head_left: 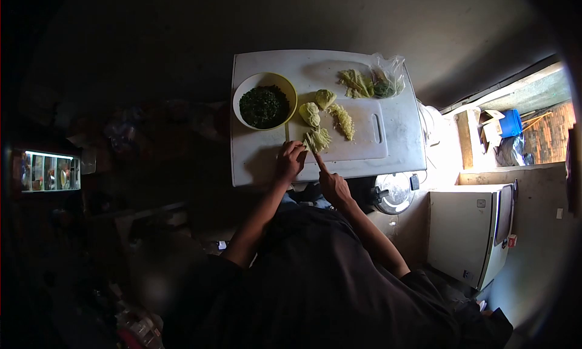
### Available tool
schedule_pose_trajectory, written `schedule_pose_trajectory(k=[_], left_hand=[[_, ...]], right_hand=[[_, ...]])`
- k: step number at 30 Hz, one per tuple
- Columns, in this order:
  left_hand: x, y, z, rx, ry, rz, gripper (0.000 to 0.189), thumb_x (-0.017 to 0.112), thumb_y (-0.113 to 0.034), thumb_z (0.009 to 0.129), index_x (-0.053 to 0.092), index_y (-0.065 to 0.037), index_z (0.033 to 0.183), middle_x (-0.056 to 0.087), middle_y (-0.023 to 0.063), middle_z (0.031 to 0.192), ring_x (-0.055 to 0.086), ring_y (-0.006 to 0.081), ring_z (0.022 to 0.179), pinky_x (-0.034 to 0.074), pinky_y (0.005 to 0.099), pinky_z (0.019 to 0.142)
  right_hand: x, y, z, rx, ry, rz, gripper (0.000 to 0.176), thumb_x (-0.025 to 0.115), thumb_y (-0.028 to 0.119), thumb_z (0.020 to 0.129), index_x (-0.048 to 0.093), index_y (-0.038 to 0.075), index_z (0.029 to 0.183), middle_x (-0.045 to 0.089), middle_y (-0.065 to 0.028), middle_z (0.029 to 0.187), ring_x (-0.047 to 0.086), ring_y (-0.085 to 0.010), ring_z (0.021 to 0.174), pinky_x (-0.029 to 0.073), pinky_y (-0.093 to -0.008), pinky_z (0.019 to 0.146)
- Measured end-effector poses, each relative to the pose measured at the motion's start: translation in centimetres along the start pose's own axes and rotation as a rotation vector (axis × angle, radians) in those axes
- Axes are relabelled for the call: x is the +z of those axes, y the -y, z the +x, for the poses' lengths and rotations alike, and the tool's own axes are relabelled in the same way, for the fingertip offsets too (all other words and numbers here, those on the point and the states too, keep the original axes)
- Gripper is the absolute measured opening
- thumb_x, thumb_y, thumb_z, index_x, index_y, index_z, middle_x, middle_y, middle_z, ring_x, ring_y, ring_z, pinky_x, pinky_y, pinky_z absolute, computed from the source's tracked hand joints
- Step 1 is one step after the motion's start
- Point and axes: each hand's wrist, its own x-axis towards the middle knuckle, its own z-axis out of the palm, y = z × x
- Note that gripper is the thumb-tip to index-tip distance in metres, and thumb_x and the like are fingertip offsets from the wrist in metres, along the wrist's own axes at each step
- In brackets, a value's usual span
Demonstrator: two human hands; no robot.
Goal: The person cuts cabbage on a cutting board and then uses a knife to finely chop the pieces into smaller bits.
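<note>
My right hand (333,186) is wrapped round the handle of a knife (319,162), whose blade reaches the cut pale green leaves (317,140) on the white cutting board (367,148). Just left of the blade, my left hand (291,158) has its fingers bent together at the edge of these leaves; what they grip is too small to tell. Two pale cabbage-like pieces, one (310,114) nearer and one (325,98) farther, lie beyond the knife. A strip of shredded leaves (343,122) is to their right. Chopped dark greens fill a bowl (291,111) at the left.
The white table (254,168) carries loose leaves (356,82) and a clear plastic bag (390,70) at its far right. A round metal pot (396,193) stands by the near right edge. Farther right is a white cabinet-like appliance (458,231).
</note>
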Motion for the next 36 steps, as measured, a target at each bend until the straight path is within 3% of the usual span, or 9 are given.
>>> schedule_pose_trajectory(k=[8,27,30,36], left_hand=[[-0.2,0.0,0.5,0.055,-0.006,-0.01,0.01,0.068,-0.004,0.08,0.068,-0.003,0.09,0.065,0.0092,0.092,0.061,0.0319,0.088,0.051,0.0409,0.077],[-0.2,0.0,0.8,0.056,-0.01,-0.002,0.011,0.069,-0.005,0.077,0.067,-0.003,0.087,0.064,0.009,0.091,0.061,0.0315,0.087,0.051,0.0412,0.076],[-0.3,-0.2,0.8,0.05,-0.012,-0.013,0.012,0.069,-0.004,0.076,0.067,-0.003,0.087,0.063,0.0088,0.091,0.061,0.0316,0.087,0.051,0.0413,0.076],[-0.1,0.1,0.7,0.032,-0.001,-0.007,0.012,0.069,-0.002,0.075,0.069,-0.003,0.087,0.064,0.0089,0.091,0.061,0.0313,0.088,0.051,0.0411,0.077]], right_hand=[[1.0,0.0,0.7,-0.008,0.022,-0.018,0.085,0.052,0.008,0.086,0.011,0.031,0.157,0.064,-0.0298,0.075,0.065,-0.0484,0.073,0.049,-0.0589,0.067],[1.2,0.8,0.7,0.018,0.023,-0.016,0.081,0.048,0.007,0.088,0.011,0.027,0.157,0.064,-0.0304,0.074,0.065,-0.049,0.071,0.049,-0.0605,0.068],[1.4,0.3,0.9,-0.025,-0.018,-0.011,0.077,0.047,0.013,0.091,0.01,0.028,0.157,0.063,-0.0276,0.071,0.063,-0.048,0.067,0.048,-0.06,0.063],[1.7,0.6,1.0,0.009,0.046,-0.023,0.08,0.047,0.008,0.089,0.009,0.027,0.157,0.063,-0.0297,0.073,0.065,-0.0482,0.071,0.05,-0.0601,0.069]])
